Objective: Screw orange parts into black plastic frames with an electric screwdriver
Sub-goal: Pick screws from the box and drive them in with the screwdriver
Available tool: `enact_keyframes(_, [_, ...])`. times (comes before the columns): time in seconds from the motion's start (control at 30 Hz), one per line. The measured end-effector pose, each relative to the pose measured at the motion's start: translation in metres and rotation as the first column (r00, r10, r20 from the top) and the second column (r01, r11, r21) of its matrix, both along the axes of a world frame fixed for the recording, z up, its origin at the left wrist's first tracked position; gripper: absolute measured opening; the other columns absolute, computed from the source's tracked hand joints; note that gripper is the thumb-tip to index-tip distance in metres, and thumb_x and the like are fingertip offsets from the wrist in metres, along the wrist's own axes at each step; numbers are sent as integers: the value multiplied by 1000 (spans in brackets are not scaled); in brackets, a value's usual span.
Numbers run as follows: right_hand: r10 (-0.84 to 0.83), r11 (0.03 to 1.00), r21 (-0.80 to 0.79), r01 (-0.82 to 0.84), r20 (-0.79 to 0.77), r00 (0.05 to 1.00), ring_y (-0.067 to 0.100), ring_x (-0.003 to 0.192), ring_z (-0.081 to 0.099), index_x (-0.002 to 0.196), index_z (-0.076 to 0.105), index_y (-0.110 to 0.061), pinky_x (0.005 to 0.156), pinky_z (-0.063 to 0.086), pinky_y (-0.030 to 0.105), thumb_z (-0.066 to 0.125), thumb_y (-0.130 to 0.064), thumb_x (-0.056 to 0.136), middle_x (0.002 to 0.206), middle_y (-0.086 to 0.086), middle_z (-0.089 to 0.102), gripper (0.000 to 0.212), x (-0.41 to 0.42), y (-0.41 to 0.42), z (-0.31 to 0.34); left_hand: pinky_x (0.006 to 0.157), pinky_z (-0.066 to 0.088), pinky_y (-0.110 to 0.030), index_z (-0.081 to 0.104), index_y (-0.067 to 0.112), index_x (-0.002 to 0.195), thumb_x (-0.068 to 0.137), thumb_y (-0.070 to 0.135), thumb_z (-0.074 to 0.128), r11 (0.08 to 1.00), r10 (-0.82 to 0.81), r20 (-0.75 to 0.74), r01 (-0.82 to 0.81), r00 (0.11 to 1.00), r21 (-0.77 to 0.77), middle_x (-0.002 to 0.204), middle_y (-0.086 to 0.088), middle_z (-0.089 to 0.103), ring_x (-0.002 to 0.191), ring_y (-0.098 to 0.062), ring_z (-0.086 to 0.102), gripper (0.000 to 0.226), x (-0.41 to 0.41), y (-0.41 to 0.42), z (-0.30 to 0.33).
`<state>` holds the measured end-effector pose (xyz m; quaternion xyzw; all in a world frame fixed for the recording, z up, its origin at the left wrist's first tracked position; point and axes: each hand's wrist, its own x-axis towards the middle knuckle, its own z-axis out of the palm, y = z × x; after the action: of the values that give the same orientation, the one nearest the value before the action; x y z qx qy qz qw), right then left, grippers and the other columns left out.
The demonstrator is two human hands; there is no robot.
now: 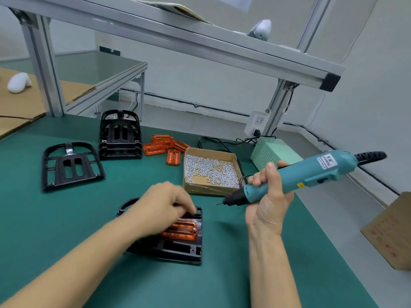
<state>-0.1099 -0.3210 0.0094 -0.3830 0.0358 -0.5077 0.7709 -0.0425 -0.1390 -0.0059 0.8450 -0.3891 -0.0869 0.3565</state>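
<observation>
Starting at the left of the green mat (55, 218), a single black plastic frame (71, 165) lies flat, and just beyond it a stack of frames (121, 135) stands near a loose heap of orange parts (165, 146). Nearer the person, the left hand (162, 205) rests on the work frame (178, 247), its fingertips pinched at the top edge of the orange part (182, 230) seated there; whether a screw sits between them I cannot tell. A cardboard box of screws (211, 170) lies behind. The right hand (270, 196) is wrapped round the electric screwdriver (295, 176), whose bit points left and hangs clear of the frame. The step looks like positioning a screw; next, the bit must drop squarely onto it while the left hand steadies the part.
</observation>
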Motion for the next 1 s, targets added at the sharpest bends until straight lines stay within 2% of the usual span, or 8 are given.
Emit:
enact_keyframes(0.07, [-1,1000,9,1,7,1000,10,45,43,91,51,-18,53,43,23,62,-9,79,54,-5,44,19,0,0,0,95,42,-23,71,38,73,85,13,66,995,81,-16,-82,997,-49,97,17,68,96,-2,59,29,18,-14,16])
enact_keyframes(0.17, [-1,1000,8,1,5,1000,10,44,43,91,51,-18,53,42,22,62,-8,78,52,-5,44,19,2,0,1,90,46,-29,75,28,88,85,16,67,991,133,27,-133,991,-12,102,6,70,95,-10,59,14,42,-49,30])
enact_keyframes(0.27, [-23,1000,10,23,-7,1000,11,44,42,92,52,-17,52,42,23,63,-8,78,52,-5,43,20,2,-1,-1,84,48,-29,76,22,93,85,17,68,988,135,89,-141,987,56,99,4,71,92,-12,60,13,59,-84,27])
enact_keyframes(0.37, [-41,999,24,42,-20,999,11,44,42,91,53,-18,52,42,23,64,-8,77,54,-3,43,21,2,-3,-3,90,50,-33,76,22,95,87,17,67,979,153,123,-167,981,115,105,5,71,96,-12,62,13,71,-106,16])
enact_keyframes(0.5, [-44,998,32,45,-25,999,11,44,43,90,54,-18,51,42,23,64,-8,76,53,-4,43,20,4,-4,-4,103,41,-38,75,26,93,87,18,67,958,120,193,-165,974,237,107,7,70,104,-14,61,13,78,-116,2])
enact_keyframes(0.73, [-37,999,12,38,-47,998,12,45,41,91,54,-19,53,41,27,64,-8,77,51,-4,43,20,6,-4,-7,101,34,-38,74,28,91,88,16,63,917,46,373,-187,927,352,102,6,71,105,-16,60,16,84,-128,-9])
enact_keyframes(0.87, [-26,1000,11,27,-49,998,13,45,42,90,54,-18,53,40,27,64,-7,77,51,-3,43,20,7,-4,-8,92,43,-38,71,20,95,86,11,60,898,22,428,-205,904,389,103,-4,70,99,-24,63,17,85,-133,-11])
enact_keyframes(1.0, [-16,1000,7,17,-58,998,12,45,42,91,53,-18,51,41,25,64,-9,77,51,-3,44,20,7,-3,-9,79,53,-38,69,12,100,85,0,55,890,9,368,-175,930,421,105,-9,68,95,-28,64,23,86,-134,-10])
